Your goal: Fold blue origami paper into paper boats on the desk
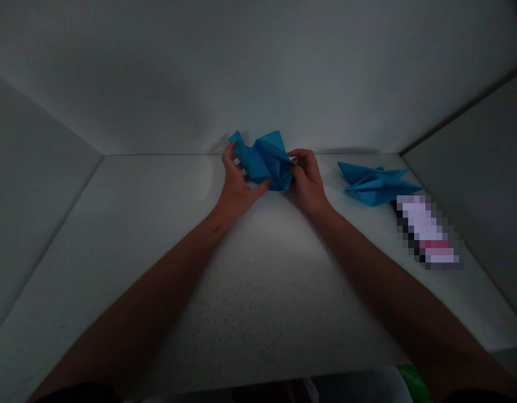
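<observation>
A blue origami bird (pixel 262 159) is held between my two hands, close to the back wall. My left hand (pixel 241 182) grips its left side, the thumb pressed on the lower front and the fingers behind the raised neck-like point. With thumb and fingers, my right hand (pixel 307 179) pinches the right edge of the folded paper. Some of the fingers behind the paper are hidden. A second blue folded paper figure (pixel 378 183), with several sharp points, lies on the table to the right of my right hand.
The white speckled tabletop (pixel 250 302) is enclosed by a back wall (pixel 258 73) and side walls. A blurred-out, phone-shaped object (pixel 426 229) lies at the right, touching or nearly touching the second figure. Something green (pixel 413 383) shows below the table's front edge.
</observation>
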{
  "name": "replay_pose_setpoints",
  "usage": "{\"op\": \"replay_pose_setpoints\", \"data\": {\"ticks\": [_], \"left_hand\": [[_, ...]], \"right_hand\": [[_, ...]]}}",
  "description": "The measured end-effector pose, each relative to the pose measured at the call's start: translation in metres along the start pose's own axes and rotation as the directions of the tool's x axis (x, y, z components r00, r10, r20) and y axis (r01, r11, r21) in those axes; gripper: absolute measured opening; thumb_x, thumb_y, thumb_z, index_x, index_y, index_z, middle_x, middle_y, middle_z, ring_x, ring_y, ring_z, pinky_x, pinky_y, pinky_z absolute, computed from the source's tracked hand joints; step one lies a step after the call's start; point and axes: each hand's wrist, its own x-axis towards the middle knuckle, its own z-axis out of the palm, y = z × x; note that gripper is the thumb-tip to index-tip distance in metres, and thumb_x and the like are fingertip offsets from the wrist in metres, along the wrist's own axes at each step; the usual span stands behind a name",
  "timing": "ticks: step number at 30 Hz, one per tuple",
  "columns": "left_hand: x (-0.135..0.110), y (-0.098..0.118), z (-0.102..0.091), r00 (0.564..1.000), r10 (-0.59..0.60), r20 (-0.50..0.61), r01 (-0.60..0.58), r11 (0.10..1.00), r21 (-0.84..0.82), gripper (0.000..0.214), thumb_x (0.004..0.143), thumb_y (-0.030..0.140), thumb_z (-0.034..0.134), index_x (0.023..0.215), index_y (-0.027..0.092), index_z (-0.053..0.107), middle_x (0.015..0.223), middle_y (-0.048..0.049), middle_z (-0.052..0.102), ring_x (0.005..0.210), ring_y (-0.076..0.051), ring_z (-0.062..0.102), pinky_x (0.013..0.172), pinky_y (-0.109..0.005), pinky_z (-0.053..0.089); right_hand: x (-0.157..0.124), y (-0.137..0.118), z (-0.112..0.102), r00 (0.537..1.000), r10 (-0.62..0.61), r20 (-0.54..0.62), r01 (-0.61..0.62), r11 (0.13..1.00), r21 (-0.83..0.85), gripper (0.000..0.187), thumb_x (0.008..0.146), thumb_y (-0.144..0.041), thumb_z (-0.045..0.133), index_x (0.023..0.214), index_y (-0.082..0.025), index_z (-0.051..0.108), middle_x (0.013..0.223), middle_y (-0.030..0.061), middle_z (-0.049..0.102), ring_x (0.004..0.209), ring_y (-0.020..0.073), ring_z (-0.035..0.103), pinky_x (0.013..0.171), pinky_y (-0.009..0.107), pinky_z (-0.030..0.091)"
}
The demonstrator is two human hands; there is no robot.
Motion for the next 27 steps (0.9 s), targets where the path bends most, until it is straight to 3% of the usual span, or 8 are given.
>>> {"op": "replay_pose_setpoints", "data": {"ticks": [5,9,13,17,22,27], "left_hand": [[0.0,-0.002,-0.001,0.994,-0.111,-0.001,0.111,0.994,-0.018,0.114,0.08,0.039,0.095,0.165,0.04,0.018,0.148,-0.0136,0.062,0.099,-0.021,0.08,0.086,-0.036,0.069],[0.004,-0.002,-0.004,0.987,-0.159,-0.001,0.159,0.985,-0.06,0.102,0.084,0.04,0.091,0.164,0.036,0.029,0.131,-0.0091,0.072,0.092,-0.02,0.08,0.082,-0.035,0.069],[0.005,0.005,-0.005,0.978,-0.19,0.087,0.192,0.981,-0.019,0.051,0.093,0.049,0.081,0.132,0.023,0.063,0.115,-0.0098,0.078,0.091,-0.021,0.08,0.083,-0.037,0.069],[0.004,0.014,-0.006,0.959,-0.217,0.181,0.21,0.976,0.056,0.032,0.098,0.05,0.073,0.103,0.019,0.069,0.093,-0.0075,0.078,0.078,-0.02,0.077,0.077,-0.035,0.067],[0.003,0.021,-0.007,0.958,-0.186,0.217,0.174,0.982,0.074,0.024,0.097,0.036,0.071,0.115,0.021,0.071,0.105,-0.0065,0.08,0.087,-0.02,0.078,0.084,-0.035,0.066],[0.004,0.016,-0.004,0.972,-0.156,0.176,0.15,0.987,0.052,0.019,0.096,0.028,0.065,0.113,0.021,0.069,0.112,-0.0067,0.08,0.091,-0.02,0.078,0.086,-0.036,0.066]], "right_hand": [[-0.001,0.005,-0.005,0.999,-0.033,-0.03,0.031,0.998,-0.046,0.05,0.104,-0.071,0.058,0.142,-0.041,0.045,0.106,0.0024,0.058,0.074,0.0186,0.06,0.057,0.031,0.051],[-0.003,0.001,-0.003,0.999,-0.03,-0.029,0.03,1.0,0.001,0.052,0.104,-0.069,0.06,0.145,-0.041,0.043,0.107,0.0017,0.061,0.075,0.0176,0.064,0.059,0.03,0.057],[-0.002,-0.003,-0.001,0.999,-0.01,-0.036,0.012,0.998,0.055,0.054,0.102,-0.067,0.066,0.143,-0.041,0.041,0.11,0.0007,0.063,0.075,0.016,0.066,0.058,0.028,0.06],[-0.001,-0.001,0.0,1.0,0.004,-0.029,-0.002,0.997,0.074,0.06,0.097,-0.067,0.075,0.139,-0.042,0.04,0.115,0.0015,0.064,0.08,0.0165,0.07,0.058,0.028,0.063],[0.0,0.003,0.002,0.999,0.034,-0.02,-0.032,0.995,0.092,0.068,0.089,-0.067,0.083,0.137,-0.04,0.043,0.124,0.0029,0.066,0.084,0.0182,0.075,0.06,0.031,0.067],[-0.001,0.002,0.006,0.994,0.085,0.064,-0.092,0.99,0.11,0.064,0.085,-0.067,0.086,0.128,-0.034,0.053,0.11,0.0023,0.071,0.087,0.0207,0.077,0.061,0.032,0.067]]}}
